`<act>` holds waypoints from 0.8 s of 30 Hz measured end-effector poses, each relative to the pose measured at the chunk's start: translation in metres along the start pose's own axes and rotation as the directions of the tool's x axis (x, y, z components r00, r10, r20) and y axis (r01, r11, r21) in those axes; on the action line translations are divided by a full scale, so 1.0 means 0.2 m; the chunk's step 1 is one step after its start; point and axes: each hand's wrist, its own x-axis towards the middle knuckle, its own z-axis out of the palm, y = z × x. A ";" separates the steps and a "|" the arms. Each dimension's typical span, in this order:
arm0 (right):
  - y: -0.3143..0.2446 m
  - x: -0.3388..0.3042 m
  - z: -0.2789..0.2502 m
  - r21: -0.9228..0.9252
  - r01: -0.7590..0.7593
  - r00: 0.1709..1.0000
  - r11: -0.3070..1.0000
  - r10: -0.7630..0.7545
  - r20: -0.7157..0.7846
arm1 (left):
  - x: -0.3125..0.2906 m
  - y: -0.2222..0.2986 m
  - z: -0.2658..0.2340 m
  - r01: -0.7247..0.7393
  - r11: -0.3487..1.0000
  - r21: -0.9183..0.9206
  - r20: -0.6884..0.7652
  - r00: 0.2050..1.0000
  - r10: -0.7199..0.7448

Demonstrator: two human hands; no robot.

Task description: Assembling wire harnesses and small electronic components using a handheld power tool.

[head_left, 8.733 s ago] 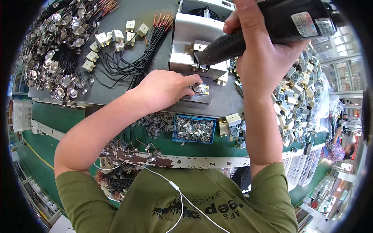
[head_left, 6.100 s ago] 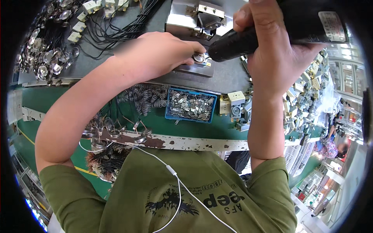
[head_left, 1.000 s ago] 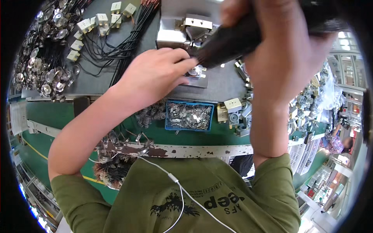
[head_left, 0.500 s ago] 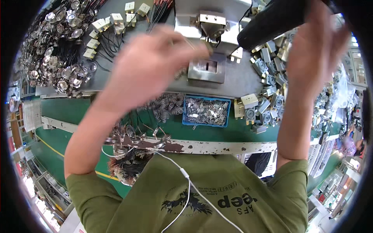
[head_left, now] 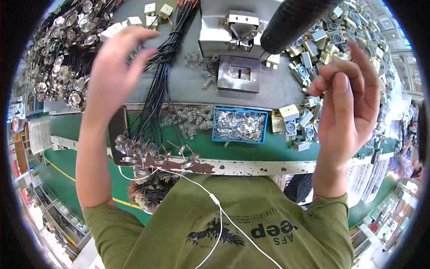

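Note:
At the left, my left hand (head_left: pixel 117 62) is raised with thumb and fingers apart, slightly blurred. It is over the edge of some white blocks (head_left: pixel 134 21) with black wires, between the metal-cup pile and a bundle of black wires (head_left: pixel 157 85). My right hand (head_left: pixel 347 98) hangs in front of a heap of grey and cream parts (head_left: pixel 313 49). Its fingers are loosely curled, one stretched upward, and nothing shows in them. Between the hands sits a metal block (head_left: pixel 239 85) with a slotted recess, below a steel machine (head_left: pixel 244 27) with a thick black cylinder (head_left: pixel 300 22).
A blue tray (head_left: pixel 215 127) of small metal pieces stands at the bench's near side, beside loose springs (head_left: pixel 190 121). Shiny metal cups (head_left: pixel 67 58) are heaped far left. A dark phone-like slab (head_left: pixel 117 134) lies near the chipped white edge (head_left: pixel 242 169). A white cable (head_left: pixel 197 184) runs over my shirt.
My left hand has moved left, away from the metal block, uncovering the wires and springs. My right hand has come down and nearer from beside the black cylinder, which now sits slightly further left.

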 end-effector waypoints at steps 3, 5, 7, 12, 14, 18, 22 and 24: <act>0.05 0.04 -0.02 -0.155 -0.008 1.000 0.988 0.007 -0.004 | -0.03 0.03 0.14 -0.136 0.991 0.002 0.180 0.975 0.133; 0.06 0.06 -0.02 -0.272 -0.099 0.995 0.957 0.101 -0.007 | -0.03 0.05 0.22 -0.181 0.977 0.110 0.279 0.949 0.145; 0.04 0.02 -0.07 -0.324 -0.044 0.998 0.945 0.056 0.029 | -0.01 0.07 0.28 -0.221 0.958 0.182 0.307 0.939 0.158; 0.02 0.09 -0.30 -0.670 -0.293 0.930 0.682 0.365 -0.035 | -0.04 0.07 0.33 -0.241 0.947 0.210 0.247 0.951 0.187; 0.11 0.10 -0.43 -0.780 -0.246 0.939 0.575 0.341 -0.045 | -0.03 0.08 0.34 -0.238 0.951 0.199 0.236 0.953 0.189; 0.13 0.09 -0.41 -0.863 -0.163 0.963 0.478 0.266 -0.035 | -0.05 0.09 0.33 -0.184 0.972 0.149 0.275 0.951 0.138; 0.30 0.25 -0.43 -0.963 0.219 0.969 0.155 0.083 0.234 | -0.05 0.10 0.31 -0.124 0.992 0.013 0.211 0.970 0.118; 0.40 0.30 -0.46 -0.945 0.324 0.932 0.038 0.159 0.326 | -0.03 0.11 0.30 -0.129 0.992 0.003 0.250 0.960 0.124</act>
